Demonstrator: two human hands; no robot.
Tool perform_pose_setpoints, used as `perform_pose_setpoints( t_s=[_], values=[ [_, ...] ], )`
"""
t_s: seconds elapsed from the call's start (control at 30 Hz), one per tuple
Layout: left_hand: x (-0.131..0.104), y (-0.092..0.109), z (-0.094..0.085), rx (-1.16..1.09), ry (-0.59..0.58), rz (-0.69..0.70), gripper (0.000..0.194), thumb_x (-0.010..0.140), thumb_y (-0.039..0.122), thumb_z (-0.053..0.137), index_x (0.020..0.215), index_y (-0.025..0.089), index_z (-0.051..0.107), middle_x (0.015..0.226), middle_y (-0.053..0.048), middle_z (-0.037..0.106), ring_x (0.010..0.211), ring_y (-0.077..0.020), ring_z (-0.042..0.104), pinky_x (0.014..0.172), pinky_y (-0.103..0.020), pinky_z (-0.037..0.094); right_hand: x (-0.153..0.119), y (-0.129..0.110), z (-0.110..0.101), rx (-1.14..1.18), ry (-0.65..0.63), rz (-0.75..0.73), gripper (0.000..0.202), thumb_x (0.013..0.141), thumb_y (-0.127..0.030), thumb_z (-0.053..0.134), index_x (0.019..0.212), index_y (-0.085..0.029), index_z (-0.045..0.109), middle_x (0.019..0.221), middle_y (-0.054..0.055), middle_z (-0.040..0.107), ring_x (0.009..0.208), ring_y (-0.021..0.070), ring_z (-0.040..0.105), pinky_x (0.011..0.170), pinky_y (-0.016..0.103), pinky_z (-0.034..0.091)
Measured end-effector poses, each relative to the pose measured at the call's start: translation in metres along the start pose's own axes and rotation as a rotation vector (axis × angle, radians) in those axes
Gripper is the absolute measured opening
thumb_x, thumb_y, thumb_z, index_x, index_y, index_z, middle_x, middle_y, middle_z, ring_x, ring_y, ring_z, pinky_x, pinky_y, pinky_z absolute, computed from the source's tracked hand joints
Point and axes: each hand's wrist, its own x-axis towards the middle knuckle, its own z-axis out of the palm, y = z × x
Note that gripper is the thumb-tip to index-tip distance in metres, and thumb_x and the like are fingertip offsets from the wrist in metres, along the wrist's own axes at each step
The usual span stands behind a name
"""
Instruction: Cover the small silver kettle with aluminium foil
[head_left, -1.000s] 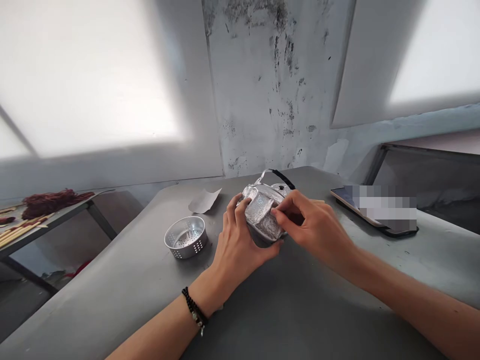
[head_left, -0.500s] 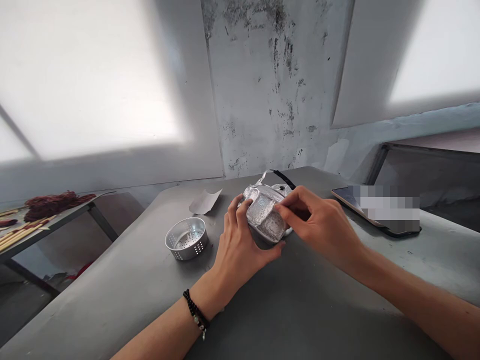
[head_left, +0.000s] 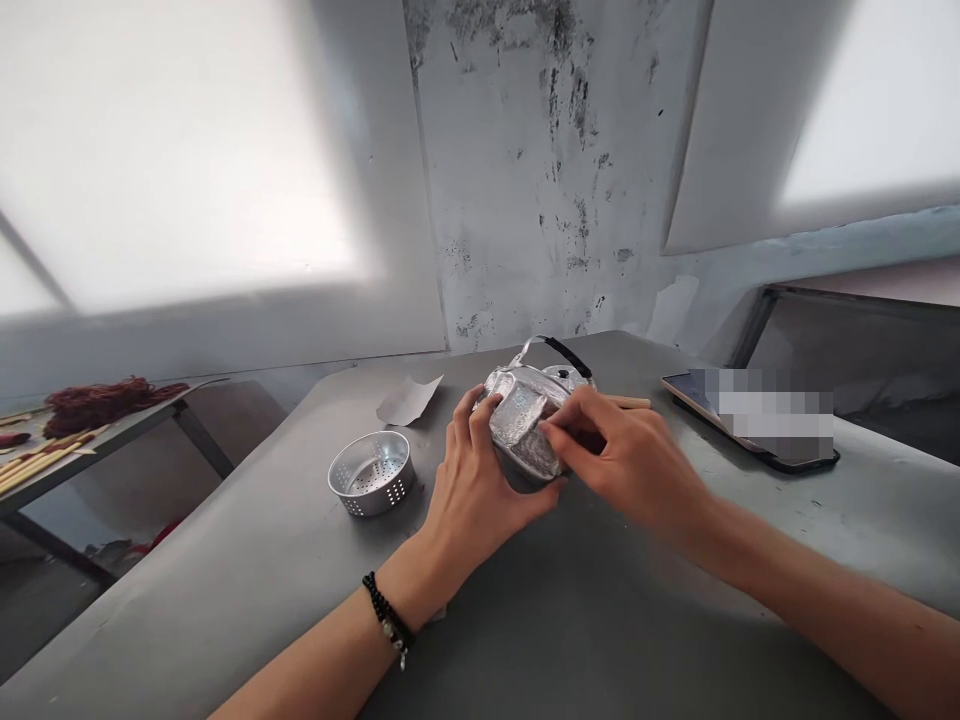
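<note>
The table [head_left: 300,560] is grey, the bracelet [head_left: 387,612] black, the yarn [head_left: 105,403] dark reddish-brown.

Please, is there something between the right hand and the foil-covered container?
Nothing visible stands between them: the right hand appears to touch the foil-covered container, which the left hand holds. The perforated metal basket sits off to the left.

A single head-worn camera looks forward and down across a gray counter [head_left: 262,540], taking in its near surface and, behind it, the stained wall [head_left: 517,200] that fills the upper part of the view. Both hands, left [head_left: 476,470] and right [head_left: 619,450], appear at close range above the counter, their forearms entering from the near side.
</note>
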Motion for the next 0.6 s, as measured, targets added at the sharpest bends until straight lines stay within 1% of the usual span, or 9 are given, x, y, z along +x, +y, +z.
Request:
perform_pose_setpoints(
  t_s=[0.07,0.17,0.2,0.23,0.3,0.4,0.47,0.6],
  values=[
    [0.001,-0.001,-0.003,-0.025,-0.016,-0.005,0.103,0.068,0.041,0.092,0.148,0.033,0.028,0.164,-0.015,0.032,0.146,-0.0426,0.046,0.097,-0.060,0.060,0.002,0.003,-0.005,-0.005,0.048,0.000,0.009,0.099,-0.030,0.063,0.090,-0.027,0.063,0.074,-0.002,0.077,0.064,0.0192,0.073,0.059,0.030,0.052],
    [0.002,-0.004,-0.008,-0.069,-0.031,-0.048,0.103,0.070,0.044,0.091,0.149,0.034,0.027,0.161,-0.016,0.037,0.144,-0.0418,0.048,0.102,-0.061,0.057,0.007,0.010,-0.016,0.038,0.231,0.072,0.016,0.100,-0.041,0.066,0.094,-0.027,0.062,0.070,-0.002,0.074,0.061,0.0194,0.071,0.058,0.030,0.052],
    [0.002,-0.005,-0.009,-0.077,-0.029,-0.064,0.102,0.071,0.045,0.091,0.150,0.034,0.026,0.159,-0.015,0.040,0.144,-0.0416,0.049,0.104,-0.062,0.056,0.009,0.013,-0.019,0.069,0.268,0.093,0.019,0.100,-0.045,0.067,0.096,-0.027,0.062,0.069,-0.003,0.073,0.058,0.0188,0.069,0.056,0.030,0.051],
    [0.003,-0.006,-0.010,-0.082,-0.027,-0.078,0.101,0.072,0.046,0.090,0.150,0.034,0.026,0.157,-0.015,0.042,0.144,-0.0415,0.048,0.106,-0.062,0.054,0.010,0.015,-0.021,0.099,0.276,0.106,0.021,0.100,-0.047,0.067,0.098,-0.027,0.060,0.069,-0.003,0.073,0.055,0.0181,0.067,0.054,0.030,0.051],
    [0.003,-0.007,-0.011,-0.086,-0.030,-0.099,0.099,0.074,0.046,0.089,0.150,0.034,0.026,0.155,-0.015,0.044,0.145,-0.0414,0.048,0.109,-0.063,0.052,0.010,0.018,-0.022,0.116,0.225,0.094,0.020,0.102,-0.046,0.065,0.101,-0.028,0.058,0.070,-0.003,0.072,0.054,0.0173,0.067,0.053,0.029,0.051],
    [0.003,-0.008,-0.011,-0.089,-0.035,-0.113,0.095,0.076,0.047,0.087,0.149,0.035,0.027,0.156,-0.014,0.042,0.145,-0.0408,0.047,0.110,-0.063,0.051,0.008,0.020,-0.017,0.007,0.122,0.017,0.013,0.105,-0.040,0.061,0.103,-0.027,0.056,0.080,-0.002,0.076,0.070,0.0193,0.076,0.058,0.027,0.052],
    [0.003,-0.008,-0.011,-0.090,-0.038,-0.111,0.093,0.077,0.047,0.086,0.149,0.035,0.027,0.157,-0.013,0.041,0.145,-0.0403,0.047,0.110,-0.063,0.051,0.006,0.021,-0.013,-0.083,0.088,-0.049,0.010,0.106,-0.036,0.058,0.105,-0.027,0.056,0.088,0.000,0.078,0.077,0.0199,0.077,0.060,0.027,0.050],
    [0.003,-0.007,-0.010,-0.096,-0.036,-0.098,0.092,0.077,0.046,0.086,0.148,0.035,0.028,0.156,-0.013,0.041,0.144,-0.0394,0.049,0.108,-0.061,0.053,0.005,0.025,-0.010,-0.159,0.021,-0.171,0.006,0.107,-0.029,0.054,0.103,-0.026,0.058,0.097,0.001,0.075,0.068,0.0150,0.068,0.059,0.027,0.047]
  ],
)
